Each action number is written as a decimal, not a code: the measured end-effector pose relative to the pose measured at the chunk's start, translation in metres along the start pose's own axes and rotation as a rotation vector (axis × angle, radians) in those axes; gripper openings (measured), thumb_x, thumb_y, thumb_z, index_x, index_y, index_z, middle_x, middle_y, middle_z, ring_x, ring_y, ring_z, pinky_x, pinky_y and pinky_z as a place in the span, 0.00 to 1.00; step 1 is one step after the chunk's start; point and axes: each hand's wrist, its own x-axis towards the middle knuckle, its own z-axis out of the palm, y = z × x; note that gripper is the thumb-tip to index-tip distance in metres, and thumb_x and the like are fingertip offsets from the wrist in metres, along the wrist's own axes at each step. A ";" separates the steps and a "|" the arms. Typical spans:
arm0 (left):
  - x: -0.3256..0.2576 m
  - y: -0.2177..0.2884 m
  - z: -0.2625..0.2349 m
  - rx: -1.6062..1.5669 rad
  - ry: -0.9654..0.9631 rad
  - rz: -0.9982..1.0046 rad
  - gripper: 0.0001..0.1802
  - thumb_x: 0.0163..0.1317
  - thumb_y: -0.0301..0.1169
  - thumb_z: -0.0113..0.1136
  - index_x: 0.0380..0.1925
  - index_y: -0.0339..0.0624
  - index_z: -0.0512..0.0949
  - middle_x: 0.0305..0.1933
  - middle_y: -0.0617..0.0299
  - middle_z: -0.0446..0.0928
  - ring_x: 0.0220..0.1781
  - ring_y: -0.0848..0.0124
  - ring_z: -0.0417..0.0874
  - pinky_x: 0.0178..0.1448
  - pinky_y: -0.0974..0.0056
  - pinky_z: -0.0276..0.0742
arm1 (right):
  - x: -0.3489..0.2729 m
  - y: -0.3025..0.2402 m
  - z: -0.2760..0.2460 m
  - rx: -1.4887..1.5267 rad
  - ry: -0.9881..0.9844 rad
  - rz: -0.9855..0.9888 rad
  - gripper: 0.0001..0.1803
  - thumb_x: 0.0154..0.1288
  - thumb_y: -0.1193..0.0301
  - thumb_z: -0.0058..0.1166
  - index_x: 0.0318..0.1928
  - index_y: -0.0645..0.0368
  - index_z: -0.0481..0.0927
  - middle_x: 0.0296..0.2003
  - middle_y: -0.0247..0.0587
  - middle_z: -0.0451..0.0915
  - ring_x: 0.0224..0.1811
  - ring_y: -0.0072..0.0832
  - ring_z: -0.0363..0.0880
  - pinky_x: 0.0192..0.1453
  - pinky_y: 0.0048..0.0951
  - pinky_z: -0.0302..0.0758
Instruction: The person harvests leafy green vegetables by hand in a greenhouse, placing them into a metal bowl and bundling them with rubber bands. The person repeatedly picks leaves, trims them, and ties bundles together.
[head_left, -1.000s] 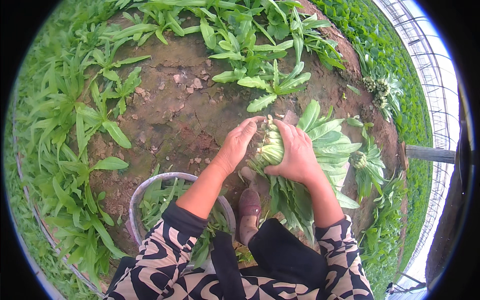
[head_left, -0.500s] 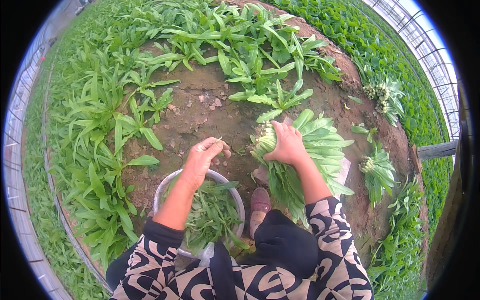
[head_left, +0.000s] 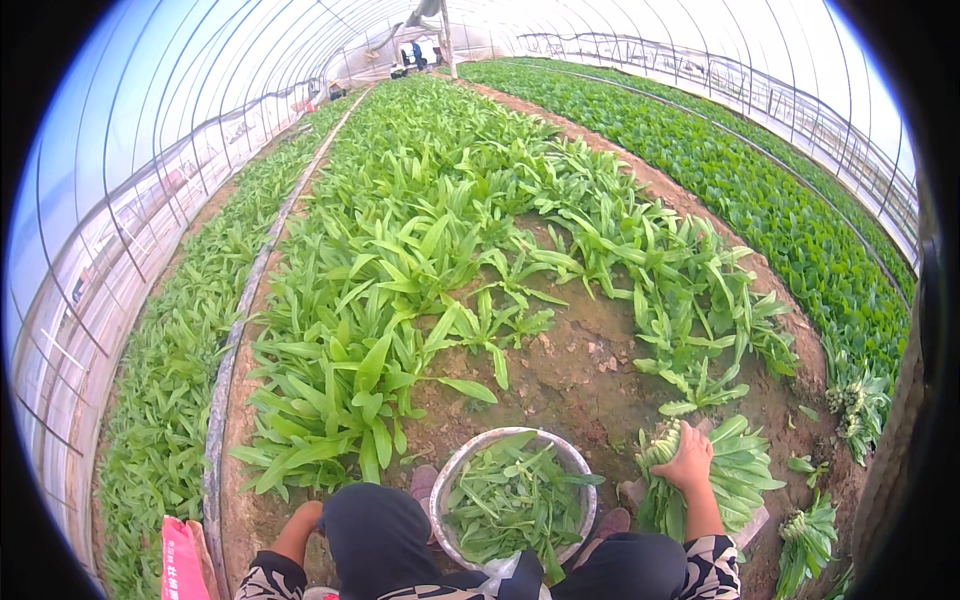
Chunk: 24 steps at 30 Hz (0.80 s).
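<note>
My right hand (head_left: 688, 458) is closed over the cut-stem end of a bundle of leafy greens (head_left: 735, 470), with the long leaves fanning out to the right. The bundle rests low, on or near the soil. At the lower left my left hand (head_left: 308, 517) is down beside my dark-trousered knee, which hides its fingers; whether it holds anything does not show. Between my feet stands a round pale tub (head_left: 440, 505), filled with loose green leaves (head_left: 515, 495).
Rooted leafy plants (head_left: 380, 270) crowd the bed ahead and left. More cut bundles (head_left: 805, 540) lie at the right, beside a wooden post (head_left: 895, 400). A pink printed bag (head_left: 185, 560) is at the lower left. A long pipe-like edge (head_left: 235, 340) borders the bed.
The view has swung up and left, bringing the greenhouse tunnel into sight. My left hand has gone from above the tub to beside my left knee. My right hand stays on the bundle.
</note>
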 end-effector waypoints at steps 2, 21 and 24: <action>-0.012 -0.109 0.081 -0.293 -0.135 -0.446 0.16 0.60 0.33 0.58 0.37 0.28 0.82 0.39 0.46 0.84 0.33 0.60 0.89 0.35 0.59 0.85 | -0.006 -0.012 0.009 0.060 -0.016 -0.002 0.59 0.24 0.60 0.78 0.65 0.57 0.65 0.55 0.49 0.73 0.62 0.48 0.68 0.69 0.44 0.60; -0.008 -0.114 0.299 -0.280 0.092 -0.480 0.22 0.56 0.41 0.59 0.45 0.38 0.79 0.47 0.42 0.82 0.53 0.47 0.82 0.57 0.50 0.77 | -0.008 -0.023 0.013 -0.107 -0.069 0.021 0.65 0.22 0.57 0.78 0.68 0.56 0.61 0.60 0.46 0.69 0.65 0.46 0.63 0.72 0.44 0.57; -0.018 -0.112 0.305 -0.332 0.124 -0.479 0.24 0.55 0.42 0.60 0.47 0.36 0.77 0.47 0.40 0.81 0.54 0.46 0.81 0.58 0.50 0.76 | -0.002 -0.028 0.017 -0.114 -0.055 -0.023 0.65 0.22 0.58 0.78 0.68 0.56 0.61 0.61 0.46 0.69 0.65 0.46 0.64 0.72 0.44 0.58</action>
